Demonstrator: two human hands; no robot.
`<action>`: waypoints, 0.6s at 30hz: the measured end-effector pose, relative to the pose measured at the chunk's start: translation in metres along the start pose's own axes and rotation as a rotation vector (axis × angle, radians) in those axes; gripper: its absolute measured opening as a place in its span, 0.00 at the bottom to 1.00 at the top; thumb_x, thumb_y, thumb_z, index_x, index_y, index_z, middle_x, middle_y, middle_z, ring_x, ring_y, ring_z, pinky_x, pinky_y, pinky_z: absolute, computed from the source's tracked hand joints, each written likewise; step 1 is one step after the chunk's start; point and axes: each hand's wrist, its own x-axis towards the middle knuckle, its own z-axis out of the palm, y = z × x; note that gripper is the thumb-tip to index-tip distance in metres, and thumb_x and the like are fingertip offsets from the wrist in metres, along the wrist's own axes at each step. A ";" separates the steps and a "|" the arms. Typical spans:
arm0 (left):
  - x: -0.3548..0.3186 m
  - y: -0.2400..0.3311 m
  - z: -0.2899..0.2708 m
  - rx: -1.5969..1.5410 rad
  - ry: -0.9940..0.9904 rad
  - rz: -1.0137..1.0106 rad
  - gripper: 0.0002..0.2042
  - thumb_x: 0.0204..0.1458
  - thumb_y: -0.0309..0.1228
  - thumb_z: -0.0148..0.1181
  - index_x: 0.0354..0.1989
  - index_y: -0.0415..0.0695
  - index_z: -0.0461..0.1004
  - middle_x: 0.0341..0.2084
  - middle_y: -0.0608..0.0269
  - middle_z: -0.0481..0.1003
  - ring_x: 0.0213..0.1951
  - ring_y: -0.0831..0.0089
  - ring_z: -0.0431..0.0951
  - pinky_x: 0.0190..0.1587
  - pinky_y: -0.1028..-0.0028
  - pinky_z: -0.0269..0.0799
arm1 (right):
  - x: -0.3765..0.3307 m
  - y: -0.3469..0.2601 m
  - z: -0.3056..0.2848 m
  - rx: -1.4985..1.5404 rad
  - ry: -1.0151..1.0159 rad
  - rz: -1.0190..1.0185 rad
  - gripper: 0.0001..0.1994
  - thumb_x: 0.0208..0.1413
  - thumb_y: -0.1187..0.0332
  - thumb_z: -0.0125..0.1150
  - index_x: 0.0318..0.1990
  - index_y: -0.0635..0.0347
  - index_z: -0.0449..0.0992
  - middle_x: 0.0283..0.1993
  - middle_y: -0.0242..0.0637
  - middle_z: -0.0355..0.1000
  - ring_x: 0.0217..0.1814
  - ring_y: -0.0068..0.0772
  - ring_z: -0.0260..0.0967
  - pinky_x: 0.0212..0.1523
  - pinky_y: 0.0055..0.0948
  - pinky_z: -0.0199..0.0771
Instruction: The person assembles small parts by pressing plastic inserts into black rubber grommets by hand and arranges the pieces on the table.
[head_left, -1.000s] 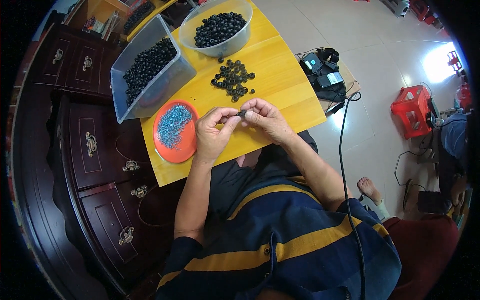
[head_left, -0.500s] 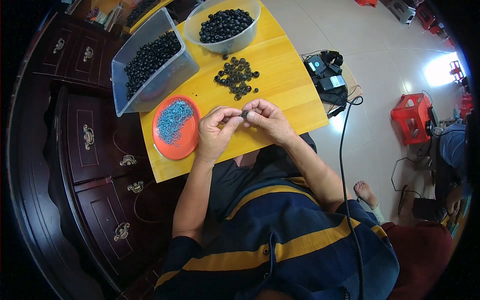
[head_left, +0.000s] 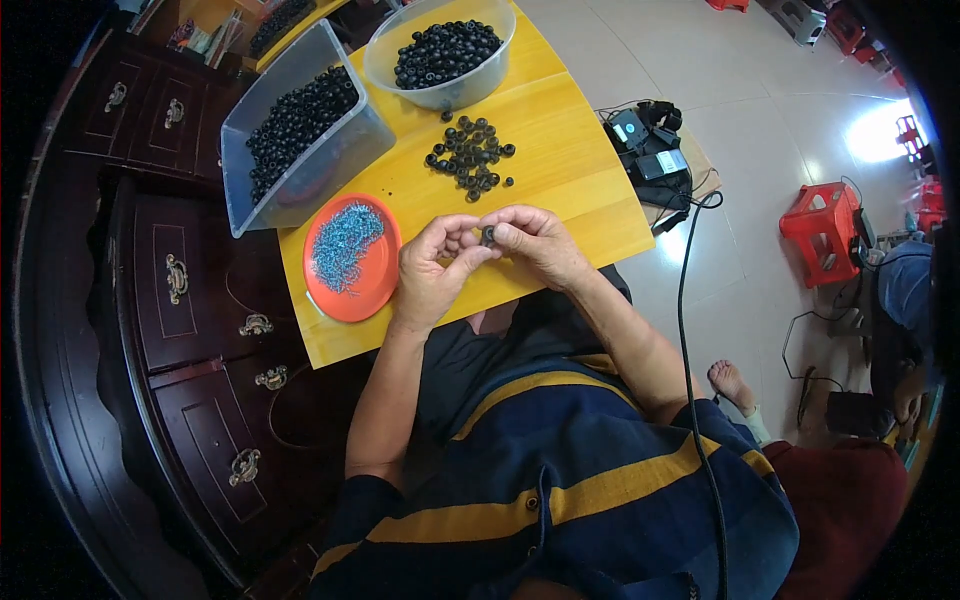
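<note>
1. Now gripping a small dark rounded piece (head_left: 488, 236) between thumb and fingers of the right hand (head_left: 545, 245), over the near part of the yellow table (head_left: 570, 125).
2. Holding the left hand (head_left: 432, 268) right beside that piece, with bent fingers and a thumb close to the right fingertips; impossible to tell whether pinching it too or only resting alongside.
3. Past both hands, see a loose cluster (head_left: 472, 157) of similar dark pieces on the tabletop, plus a few strays lying slightly apart at its edges.
4. Just beside the left hand, on its left, find an orange plate (head_left: 375, 278) bearing a spread of thin blue bits (head_left: 342, 245), with bare surface showing along the right and near side.
5. Farther back, note a rectangular translucent tub (head_left: 340, 165) and, beside it, a round translucent bowl (head_left: 450, 97), each with many black pieces (head_left: 305, 130) inside.
6. Off the table, see a dark wooden cabinet (head_left: 175, 235) at left, black devices (head_left: 660, 165) and a red stool (head_left: 800, 218) at right.
</note>
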 end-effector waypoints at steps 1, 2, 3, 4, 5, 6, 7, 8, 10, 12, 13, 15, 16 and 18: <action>0.001 0.002 0.001 -0.006 -0.009 -0.009 0.11 0.52 0.18 0.67 0.45 0.38 0.79 0.31 0.67 0.76 0.32 0.82 0.78 0.37 0.81 0.76 | -0.001 -0.001 0.000 -0.010 -0.008 0.002 0.12 0.66 0.68 0.60 0.52 0.63 0.74 0.41 0.31 0.74 0.41 0.22 0.72 0.47 0.24 0.75; 0.003 0.002 0.000 -0.008 -0.013 -0.009 0.11 0.52 0.18 0.67 0.45 0.38 0.79 0.31 0.67 0.76 0.32 0.82 0.78 0.37 0.81 0.76 | -0.001 -0.002 -0.001 -0.011 -0.004 0.001 0.12 0.66 0.68 0.60 0.52 0.63 0.74 0.41 0.31 0.74 0.41 0.22 0.72 0.47 0.24 0.75; 0.004 0.003 -0.005 0.060 -0.067 0.026 0.14 0.51 0.19 0.67 0.47 0.39 0.79 0.30 0.68 0.75 0.31 0.82 0.76 0.36 0.81 0.75 | -0.001 -0.005 0.003 -0.009 -0.013 -0.018 0.11 0.66 0.67 0.60 0.52 0.62 0.72 0.40 0.30 0.74 0.40 0.21 0.71 0.46 0.23 0.75; 0.006 0.004 -0.009 0.128 -0.122 0.061 0.17 0.51 0.19 0.67 0.50 0.40 0.79 0.30 0.69 0.74 0.31 0.82 0.75 0.35 0.81 0.74 | -0.001 -0.007 0.005 -0.008 -0.023 -0.038 0.11 0.66 0.67 0.59 0.51 0.60 0.70 0.39 0.30 0.73 0.39 0.20 0.71 0.45 0.22 0.74; 0.007 0.006 -0.011 0.128 -0.123 0.061 0.17 0.51 0.19 0.67 0.50 0.40 0.79 0.30 0.69 0.74 0.31 0.82 0.75 0.35 0.81 0.74 | 0.000 -0.007 0.005 -0.007 -0.022 -0.038 0.11 0.66 0.67 0.59 0.51 0.60 0.70 0.39 0.30 0.73 0.39 0.20 0.71 0.45 0.22 0.74; 0.008 0.009 -0.012 0.157 -0.172 0.067 0.18 0.50 0.19 0.68 0.52 0.41 0.79 0.30 0.68 0.73 0.30 0.82 0.74 0.35 0.81 0.73 | 0.000 -0.007 0.003 -0.007 -0.055 -0.038 0.10 0.66 0.67 0.59 0.50 0.58 0.68 0.39 0.30 0.73 0.38 0.19 0.71 0.44 0.21 0.74; 0.010 0.012 -0.012 0.185 -0.221 0.074 0.20 0.50 0.19 0.68 0.53 0.42 0.79 0.29 0.68 0.73 0.30 0.82 0.73 0.34 0.81 0.72 | 0.000 -0.007 0.003 -0.007 -0.087 -0.038 0.10 0.66 0.66 0.59 0.48 0.57 0.66 0.38 0.29 0.72 0.37 0.19 0.70 0.43 0.20 0.73; 0.010 0.015 -0.012 0.184 -0.224 0.074 0.20 0.50 0.19 0.68 0.53 0.42 0.79 0.29 0.68 0.73 0.30 0.82 0.73 0.34 0.81 0.72 | -0.001 -0.008 0.002 -0.007 -0.084 -0.040 0.10 0.66 0.66 0.59 0.48 0.57 0.66 0.38 0.29 0.72 0.37 0.19 0.70 0.43 0.20 0.73; 0.013 0.020 -0.012 0.211 -0.282 0.086 0.19 0.50 0.20 0.68 0.52 0.41 0.79 0.31 0.65 0.74 0.30 0.80 0.74 0.34 0.79 0.72 | -0.002 -0.010 0.003 0.028 -0.118 -0.024 0.10 0.66 0.65 0.60 0.45 0.55 0.65 0.39 0.30 0.73 0.38 0.18 0.71 0.43 0.19 0.73; 0.014 0.016 -0.013 0.237 -0.291 0.132 0.18 0.50 0.21 0.68 0.52 0.40 0.79 0.32 0.63 0.74 0.30 0.78 0.75 0.35 0.79 0.72 | -0.002 -0.010 0.001 0.062 -0.135 -0.015 0.10 0.66 0.65 0.61 0.45 0.55 0.65 0.39 0.30 0.74 0.38 0.18 0.72 0.42 0.19 0.73; 0.014 0.015 -0.013 0.262 -0.297 0.174 0.17 0.50 0.21 0.68 0.51 0.39 0.79 0.33 0.62 0.75 0.30 0.77 0.76 0.35 0.78 0.73 | -0.002 -0.010 0.000 0.097 -0.153 -0.003 0.10 0.66 0.65 0.61 0.44 0.55 0.65 0.39 0.31 0.74 0.39 0.18 0.72 0.42 0.18 0.73; 0.013 0.015 -0.012 0.263 -0.291 0.185 0.16 0.51 0.21 0.68 0.50 0.39 0.79 0.33 0.61 0.76 0.30 0.76 0.77 0.35 0.77 0.73 | -0.001 -0.009 -0.001 0.105 -0.164 -0.006 0.10 0.66 0.64 0.61 0.44 0.55 0.65 0.39 0.31 0.75 0.39 0.18 0.72 0.42 0.18 0.73; 0.013 0.014 -0.010 0.263 -0.285 0.193 0.15 0.51 0.22 0.68 0.49 0.39 0.79 0.34 0.60 0.76 0.31 0.74 0.78 0.35 0.76 0.74 | -0.002 -0.009 -0.002 0.116 -0.173 -0.005 0.10 0.66 0.64 0.61 0.44 0.55 0.65 0.39 0.31 0.75 0.39 0.18 0.72 0.42 0.18 0.73; 0.012 0.016 -0.008 0.262 -0.272 0.185 0.15 0.51 0.22 0.68 0.48 0.38 0.79 0.34 0.60 0.76 0.31 0.74 0.78 0.35 0.76 0.74 | -0.001 -0.007 -0.003 0.101 -0.171 -0.022 0.10 0.66 0.64 0.61 0.44 0.55 0.65 0.39 0.31 0.75 0.39 0.18 0.72 0.43 0.18 0.73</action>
